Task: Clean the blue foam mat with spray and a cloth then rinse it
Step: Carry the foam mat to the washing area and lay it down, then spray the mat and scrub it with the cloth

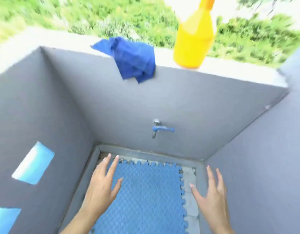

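No writing or label can be read anywhere; the frame is motion-blurred. At the left, the grey plastered side wall has two light-blue rectangular openings. The left hand, fingers spread wide and holding nothing, hovers over the near-left part of the blue interlocking foam mat, which lies flat on the floor of the grey-walled wash bay. A crumpled dark-blue cloth drapes over the top of the back wall's pale ledge. Below it, a blue-handled metal tap juts from the wall above the mat's far edge. The yellow plastic spray bottle stands on the ledge, right of the cloth. A strip of bare floor shows along the mat's right edge. The right hand, likewise splayed and empty, hangs over that strip.
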### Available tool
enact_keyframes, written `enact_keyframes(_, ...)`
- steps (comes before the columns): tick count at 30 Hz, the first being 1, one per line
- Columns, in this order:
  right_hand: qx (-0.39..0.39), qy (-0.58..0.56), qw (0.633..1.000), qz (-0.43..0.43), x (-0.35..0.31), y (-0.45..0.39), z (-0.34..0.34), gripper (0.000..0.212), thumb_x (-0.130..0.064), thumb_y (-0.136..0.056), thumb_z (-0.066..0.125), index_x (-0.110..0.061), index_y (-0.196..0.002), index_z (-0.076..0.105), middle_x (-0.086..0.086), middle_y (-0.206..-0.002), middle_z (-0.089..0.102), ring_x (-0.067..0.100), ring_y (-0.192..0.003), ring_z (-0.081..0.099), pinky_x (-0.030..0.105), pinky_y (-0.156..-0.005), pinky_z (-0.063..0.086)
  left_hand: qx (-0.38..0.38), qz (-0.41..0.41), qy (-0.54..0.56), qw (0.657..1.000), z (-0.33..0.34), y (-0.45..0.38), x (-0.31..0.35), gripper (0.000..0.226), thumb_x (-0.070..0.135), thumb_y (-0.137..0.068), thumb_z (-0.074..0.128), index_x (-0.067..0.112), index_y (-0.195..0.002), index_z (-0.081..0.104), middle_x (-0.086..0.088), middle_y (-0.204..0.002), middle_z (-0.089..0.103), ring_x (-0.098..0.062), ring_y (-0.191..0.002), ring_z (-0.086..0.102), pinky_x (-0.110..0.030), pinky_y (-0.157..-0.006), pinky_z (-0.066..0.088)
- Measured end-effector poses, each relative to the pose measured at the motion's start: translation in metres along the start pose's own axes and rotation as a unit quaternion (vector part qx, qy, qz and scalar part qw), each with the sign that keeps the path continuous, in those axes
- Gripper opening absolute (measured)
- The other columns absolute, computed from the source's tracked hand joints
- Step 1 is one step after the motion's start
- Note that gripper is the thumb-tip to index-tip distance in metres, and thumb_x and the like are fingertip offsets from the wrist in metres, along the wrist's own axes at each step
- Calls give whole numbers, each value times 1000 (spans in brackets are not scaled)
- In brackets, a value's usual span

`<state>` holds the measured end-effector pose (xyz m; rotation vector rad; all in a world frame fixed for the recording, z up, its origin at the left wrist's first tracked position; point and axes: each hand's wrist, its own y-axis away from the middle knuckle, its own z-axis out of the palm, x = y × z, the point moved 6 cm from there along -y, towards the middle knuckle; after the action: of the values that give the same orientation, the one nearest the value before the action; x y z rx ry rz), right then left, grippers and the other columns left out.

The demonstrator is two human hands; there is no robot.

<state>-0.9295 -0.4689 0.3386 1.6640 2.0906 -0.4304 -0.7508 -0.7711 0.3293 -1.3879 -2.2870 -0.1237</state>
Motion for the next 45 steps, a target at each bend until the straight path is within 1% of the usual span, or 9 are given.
enact_keyframes(9,153,-134,971,-124,-216,-125,-214,88,-43,-79,75,-14,-149,30,13,-152,32,28,-142,30,51,-112,33,158,140,-71,975,-232,-213,133,54,29,-88,49,6,-137,47,-17,-145,41,-33,-131,42,-47,-104,40)
enact_keyframes(16,49,-203,969,-132,-312,-224,-224,107,-51,-78,74,-18,-156,10,4,-163,15,22,-150,14,40,-118,18,-89,72,-186,976,-185,-320,136,88,58,-88,49,15,-152,7,-8,-161,-1,-25,-147,-3,-45,-118,7)
enact_keyframes(22,50,-260,951,-161,-340,-272,-199,71,-41,-92,64,-13,-147,29,7,-118,58,33,-115,54,34,-81,41,-125,-32,-153,980,-119,-336,99,119,86,-69,41,17,-152,-8,-9,-159,-15,-25,-147,-11,-46,-117,-2)
enact_keyframes(26,114,-268,941,-173,-335,-281,-180,54,-33,-97,56,-11,-140,32,3,-91,56,28,-84,52,36,-68,38,-89,-13,-173,981,-112,-337,91,112,77,-75,46,17,-152,-9,-11,-159,-14,-26,-147,-10,-45,-118,-2)
enact_keyframes(33,133,-265,937,-186,-331,-277,-182,49,-31,-97,55,-10,-136,33,3,-92,54,25,-80,51,33,-68,37,-131,48,-216,966,-115,-341,93,77,43,-97,44,17,-152,-2,-14,-159,-5,-29,-147,1,-46,-116,12)
enact_keyframes(35,132,-267,936,-186,-329,-264,-186,51,-31,-96,57,-8,-135,34,3,-89,54,25,-79,50,34,-67,37,-130,28,-153,979,-126,-331,94,59,17,-99,41,20,-151,15,-14,-156,18,-32,-143,18,-45,-111,25)
enact_keyframes(37,134,-268,936,-184,-325,-243,-190,51,-33,-93,60,-8,-133,39,0,-83,54,25,-77,49,32,-66,36,-74,-22,-3,997,-140,-313,91,39,6,-94,34,21,-129,45,-13,-118,58,-37,-117,52,-45,-89,45)
enact_keyframes(39,153,-256,939,-173,-317,-218,-198,41,-33,-89,65,-8,-119,52,-6,-73,51,25,-75,50,34,-65,39,-3,-90,157,983,-157,-284,85,22,13,-94,31,18,-102,51,-11,-91,65,-34,-90,63,-47,-76,53)
enact_keyframes(45,191,-236,932,-197,-254,-126,-181,10,-28,-78,65,-22,-85,60,-8,-65,53,17,-69,50,4,-55,30,104,-288,558,772,-138,-172,31,17,18,-96,44,16,-103,59,-5,-103,69,-20,-93,64,-34,-84,51)
